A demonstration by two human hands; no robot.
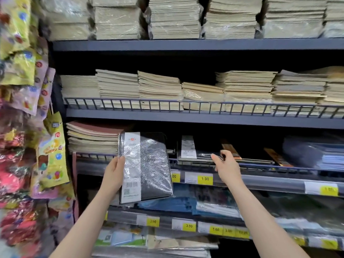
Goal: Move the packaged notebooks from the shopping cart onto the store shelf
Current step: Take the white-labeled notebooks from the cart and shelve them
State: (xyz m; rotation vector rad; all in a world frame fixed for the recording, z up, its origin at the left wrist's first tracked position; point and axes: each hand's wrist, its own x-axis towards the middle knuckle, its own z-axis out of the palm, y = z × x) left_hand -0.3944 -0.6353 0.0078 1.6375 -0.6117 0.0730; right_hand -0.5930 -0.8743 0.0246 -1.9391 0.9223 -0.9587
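Note:
A black notebook in clear plastic wrap (pixel 149 164), with a white label strip and barcode down its left side, stands upright in front of the shelf. My left hand (pixel 114 174) grips it by its left edge. My right hand (pixel 224 165) reaches to the shelf rail, its fingers resting on the front edge of a flat stack of black packaged notebooks (pixel 197 153) lying on the store shelf (pixel 260 180). The shopping cart is out of view.
Stacks of beige notebooks (pixel 158 88) fill the upper shelves. A brown-topped stack (pixel 93 136) lies left of the held notebook. Bluish packaged goods (pixel 316 155) sit at right. Colourful toy packets (pixel 50 155) hang at left. Yellow price tags (pixel 204 178) line the shelf edges.

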